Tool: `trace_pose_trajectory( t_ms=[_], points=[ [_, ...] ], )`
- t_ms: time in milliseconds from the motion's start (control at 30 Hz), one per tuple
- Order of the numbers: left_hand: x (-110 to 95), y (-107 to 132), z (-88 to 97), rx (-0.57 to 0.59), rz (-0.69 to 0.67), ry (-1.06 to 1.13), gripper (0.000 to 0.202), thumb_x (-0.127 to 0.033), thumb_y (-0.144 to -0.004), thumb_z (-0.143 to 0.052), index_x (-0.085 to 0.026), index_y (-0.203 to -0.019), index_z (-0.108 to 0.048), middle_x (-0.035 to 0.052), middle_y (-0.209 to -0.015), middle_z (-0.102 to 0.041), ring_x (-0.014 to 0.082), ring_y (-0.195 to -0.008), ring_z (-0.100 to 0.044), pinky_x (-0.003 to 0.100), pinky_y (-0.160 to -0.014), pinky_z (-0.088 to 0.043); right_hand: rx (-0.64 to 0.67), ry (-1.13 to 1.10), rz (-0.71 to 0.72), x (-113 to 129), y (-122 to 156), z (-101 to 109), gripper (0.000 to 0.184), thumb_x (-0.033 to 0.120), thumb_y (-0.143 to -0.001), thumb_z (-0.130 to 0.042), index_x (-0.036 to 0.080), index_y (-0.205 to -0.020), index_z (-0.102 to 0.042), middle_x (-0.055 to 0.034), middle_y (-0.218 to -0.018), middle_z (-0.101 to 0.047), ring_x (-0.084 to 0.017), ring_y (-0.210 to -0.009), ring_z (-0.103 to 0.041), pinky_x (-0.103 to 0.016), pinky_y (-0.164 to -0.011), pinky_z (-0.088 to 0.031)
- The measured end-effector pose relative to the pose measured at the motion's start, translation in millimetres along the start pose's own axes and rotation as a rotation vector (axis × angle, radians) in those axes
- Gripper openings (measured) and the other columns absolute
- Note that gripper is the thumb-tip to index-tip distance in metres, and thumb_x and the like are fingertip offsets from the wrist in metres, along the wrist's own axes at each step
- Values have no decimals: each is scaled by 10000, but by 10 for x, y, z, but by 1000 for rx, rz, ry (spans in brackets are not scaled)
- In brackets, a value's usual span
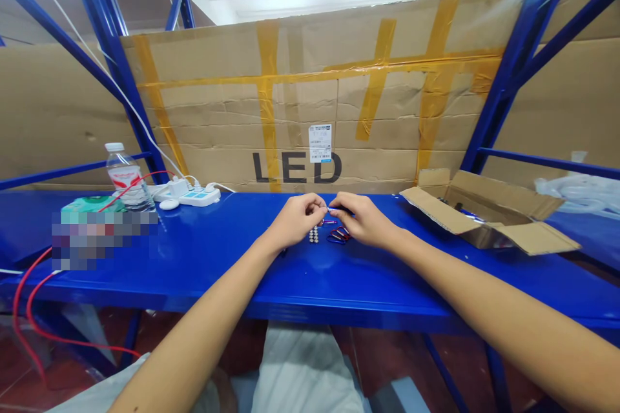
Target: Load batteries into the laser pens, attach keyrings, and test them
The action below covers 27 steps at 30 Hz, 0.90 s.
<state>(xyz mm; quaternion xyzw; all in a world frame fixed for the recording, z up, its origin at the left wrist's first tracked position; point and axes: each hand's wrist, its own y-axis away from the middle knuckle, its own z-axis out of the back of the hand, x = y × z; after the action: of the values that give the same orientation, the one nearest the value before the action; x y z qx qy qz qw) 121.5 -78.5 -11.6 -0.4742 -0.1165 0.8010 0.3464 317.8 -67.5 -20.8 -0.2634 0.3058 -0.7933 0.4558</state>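
My left hand [301,216] and my right hand [362,218] meet over the blue tabletop, fingertips almost touching. A small blue and silver piece [332,209] shows in the pinch of my right hand; its kind is too small to tell. My left thumb and forefinger are pressed together at its near end, and what they hold is hidden. Just below the hands lie several small round silver pieces [314,235], set in short rows like button cells. Beside them, under my right hand, is a cluster of red and blue carabiner-like loops [338,235]. A thin reddish piece [330,222] lies behind them.
An open cardboard box [477,206] with small items inside stands at the right. To the left are a water bottle [126,177], a green pack [90,206], a white power strip [199,196] and red cables [30,277]. A large taped carton [300,116] walls off the back.
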Motion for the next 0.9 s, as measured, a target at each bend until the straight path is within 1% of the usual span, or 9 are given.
trace_pose_trajectory(
  t_ms=[200,333,533,700,900],
  points=[
    [6,-3,-11,3,16,-8,102,-234,-813,-545,-143,-784,-582,-35,-610,-533,91,-565,-460,223,-547,-340,23,-12,-68,15,-4,-8,124,177,-907,-492,164,-846,-599,-66,-782,-648,-168,-711,-572,-292,-674,-435],
    [10,-17,-14,-25,28,-27,90,-229,-805,-549,-146,-794,-583,-39,-611,-518,90,-566,-446,223,-542,-335,12,-15,-92,29,-26,-13,117,179,-906,-499,167,-842,-596,-66,-796,-655,-172,-732,-583,-294,-687,-443],
    [26,-41,-2,-79,44,-29,85,-223,-807,-544,-156,-822,-593,-21,-657,-565,104,-608,-503,228,-562,-365,-3,3,-82,43,-63,1,133,226,-933,-492,173,-903,-610,-75,-860,-667,-184,-790,-601,-314,-733,-455],
    [32,-50,11,-95,54,-13,95,-243,-808,-561,-156,-805,-598,-12,-658,-587,110,-611,-530,232,-571,-391,0,-5,-93,13,-67,-5,145,251,-938,-498,178,-931,-623,-81,-891,-676,-193,-822,-613,-328,-752,-468],
    [7,-50,11,-85,88,36,127,-265,-823,-561,-147,-813,-605,-1,-643,-605,114,-603,-550,233,-568,-401,-9,-35,-98,-12,-59,-13,147,245,-936,-486,180,-903,-614,-77,-857,-664,-195,-804,-608,-337,-742,-471]
  ],
)
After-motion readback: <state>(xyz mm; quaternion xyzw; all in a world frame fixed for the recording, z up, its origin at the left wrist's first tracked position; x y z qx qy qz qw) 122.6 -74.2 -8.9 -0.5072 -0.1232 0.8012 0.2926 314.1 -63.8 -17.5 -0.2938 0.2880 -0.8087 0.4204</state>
